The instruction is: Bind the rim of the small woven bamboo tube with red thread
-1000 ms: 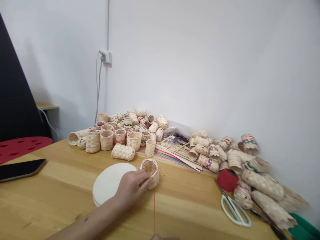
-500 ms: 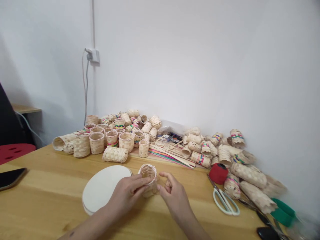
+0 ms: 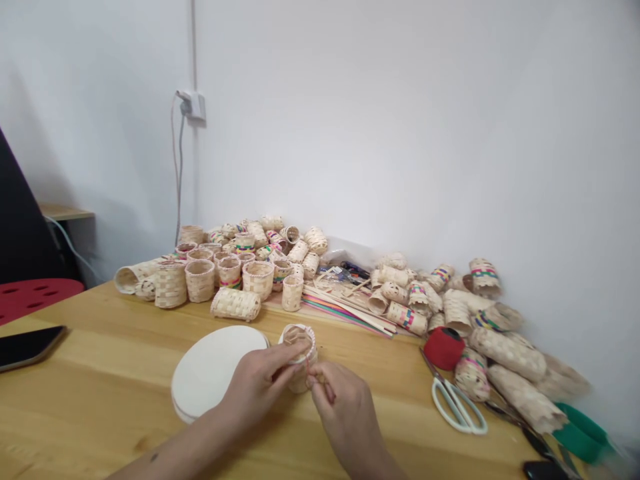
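Note:
A small woven basket (image 3: pixel 301 333) with a pinkish wrapped rim stands on the wooden table, tilted a little. My left hand (image 3: pixel 260 380) grips its near rim, with fingertips reaching inside. Close against the basket's right side, my right hand (image 3: pixel 343 400) has thumb and forefinger pinched on a thin reddish thread (image 3: pixel 307 365), which runs up to the rim. White round discs (image 3: pixel 215 370) lie stacked left of the basket, partly behind my left forearm.
Woven baskets (image 3: pixel 259 280) crowd the table's back left, more (image 3: pixel 507 353) pile up at the right. Coloured strips (image 3: pixel 345 312) lie between. White-handled scissors (image 3: pixel 457 403), a red thread spool (image 3: pixel 443 348) and a green roll (image 3: pixel 580 432) are at right, a phone (image 3: pixel 30 347) at left.
My right hand's fingers have closed together on the thread beside the basket; before, they were more spread. The whole view has shifted slightly, while my left hand keeps its hold.

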A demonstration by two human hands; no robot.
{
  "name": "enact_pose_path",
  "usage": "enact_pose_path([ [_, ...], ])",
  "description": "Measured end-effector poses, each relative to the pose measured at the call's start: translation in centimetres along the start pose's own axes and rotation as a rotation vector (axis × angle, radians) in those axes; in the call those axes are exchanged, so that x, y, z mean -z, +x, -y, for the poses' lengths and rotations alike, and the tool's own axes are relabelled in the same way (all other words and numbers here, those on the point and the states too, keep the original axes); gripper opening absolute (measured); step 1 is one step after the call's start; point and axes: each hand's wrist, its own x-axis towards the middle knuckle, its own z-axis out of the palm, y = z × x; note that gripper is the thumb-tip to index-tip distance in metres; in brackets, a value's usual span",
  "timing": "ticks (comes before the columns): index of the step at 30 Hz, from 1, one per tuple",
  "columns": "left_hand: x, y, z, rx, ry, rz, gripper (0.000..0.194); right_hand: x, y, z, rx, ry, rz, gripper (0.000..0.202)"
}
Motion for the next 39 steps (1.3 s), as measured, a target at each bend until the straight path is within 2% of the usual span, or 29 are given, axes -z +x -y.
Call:
enact_pose_path([
  [3, 0.2, 0.1, 0.0, -0.052, -0.018, -0.005, 0.024, 0.0, 0.0, -0.3, -0.085, 0.078, 0.001, 0.016],
  [7, 0.5, 0.3, -0.1, -0.03, -0.055, -0.055, 0.025, 0.0, 0.0, -0.8, -0.266, 0.157, -0.003, 0.017],
  [9, 0.6, 0.3, -0.1, -0.028, -0.069, -0.077, 0.026, -0.1, 0.1, -0.9, -0.301, 0.15, 0.001, 0.015],
  [12, 0.5, 0.3, -0.1, -0.032, -0.077, -0.095, 0.026, -0.3, 0.3, -0.7, -0.264, 0.108, -0.006, 0.007],
  [16, 0.3, 0.3, 0.0, -0.053, -0.089, -0.13, 0.024, -1.1, 0.9, -0.1, -0.156, 0.048, -0.115, 0.005],
  [20, 0.2, 0.3, 0.1, -0.04, -0.097, -0.135, 0.024, -2.1, 1.6, 0.2, -0.116, 0.031, -0.193, 0.006],
  [23, 0.3, 0.3, 0.2, -0.012, -0.097, -0.138, 0.024, -2.5, 1.8, 0.5, -0.121, 0.085, -0.148, 0.013],
  [27, 0.4, 0.4, 0.5, 0.015, -0.076, -0.146, 0.024, -2.0, 1.2, 1.1, -0.147, 0.219, 0.011, 0.015],
  [31, 0.5, 0.4, 0.9, 0.047, -0.057, -0.161, 0.025, -1.2, -0.3, 1.6, 0.052, 0.204, 0.089, 0.015],
  [36, 0.6, 0.5, 0.9, 0.047, -0.076, -0.147, 0.024, -1.0, -1.4, 2.4, 0.408, 0.16, -0.041, 0.028],
  [39, 0.6, 0.6, 0.6, 0.044, -0.097, -0.112, 0.024, -1.0, -1.3, 2.9, 0.518, 0.178, -0.081, 0.035],
])
